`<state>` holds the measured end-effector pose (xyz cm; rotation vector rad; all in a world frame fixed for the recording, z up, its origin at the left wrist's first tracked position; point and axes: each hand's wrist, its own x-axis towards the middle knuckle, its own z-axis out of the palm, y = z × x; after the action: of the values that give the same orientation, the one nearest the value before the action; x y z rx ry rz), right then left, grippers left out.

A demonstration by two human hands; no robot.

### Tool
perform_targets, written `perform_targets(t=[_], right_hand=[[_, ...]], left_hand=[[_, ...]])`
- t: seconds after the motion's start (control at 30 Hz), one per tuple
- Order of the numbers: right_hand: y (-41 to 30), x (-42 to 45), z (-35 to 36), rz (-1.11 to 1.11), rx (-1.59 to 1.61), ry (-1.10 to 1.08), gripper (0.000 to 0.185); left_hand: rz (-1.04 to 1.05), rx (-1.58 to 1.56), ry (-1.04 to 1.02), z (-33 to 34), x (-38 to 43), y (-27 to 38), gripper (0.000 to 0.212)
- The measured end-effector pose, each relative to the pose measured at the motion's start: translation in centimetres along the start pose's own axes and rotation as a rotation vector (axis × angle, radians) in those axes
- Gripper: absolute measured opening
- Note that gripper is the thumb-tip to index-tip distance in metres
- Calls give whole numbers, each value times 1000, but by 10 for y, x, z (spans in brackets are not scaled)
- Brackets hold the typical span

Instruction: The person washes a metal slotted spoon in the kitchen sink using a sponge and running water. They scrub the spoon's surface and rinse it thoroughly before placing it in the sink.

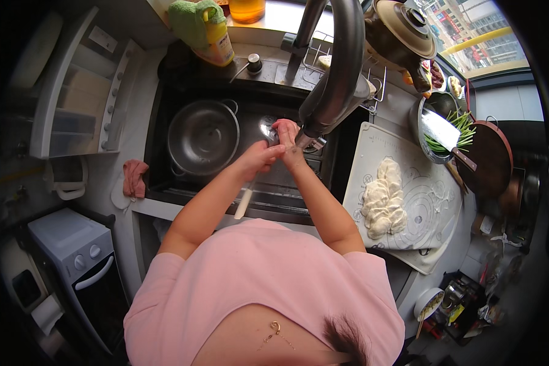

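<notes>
Over a black sink (279, 187), my left hand (259, 158) is closed around the shaft of a metal ladle or spoon with a pale handle (244, 203). The rounded metal head (268, 128) points away from me. My right hand (289, 135) touches this head, with its palm turned partly up below the dark faucet (336, 87). Part of the right hand's grip is hidden, so whether it holds the utensil I cannot tell. To the left of both hands, a two-handled metal pan (204, 137) sits in the sink.
On the right counter, several dough pieces (384, 199) lie on a white mat (425, 196). Beyond them a cleaver (441, 130) rests across a bowl of green vegetables (432, 147). A lidded pot (402, 27) stands by the window. A pink cloth (135, 178) lies left of the sink.
</notes>
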<state>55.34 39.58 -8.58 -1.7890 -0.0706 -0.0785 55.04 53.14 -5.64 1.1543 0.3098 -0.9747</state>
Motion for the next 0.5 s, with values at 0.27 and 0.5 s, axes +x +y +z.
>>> perform_targets(t=[0.27, 0.5], right_hand=[[-10, 3, -1, 102, 81, -86, 37], [-2, 6, -11, 235, -295, -268, 51]], left_hand=[[22, 62, -38, -12, 1, 0, 12], [35, 236, 32, -7, -6, -7, 22]])
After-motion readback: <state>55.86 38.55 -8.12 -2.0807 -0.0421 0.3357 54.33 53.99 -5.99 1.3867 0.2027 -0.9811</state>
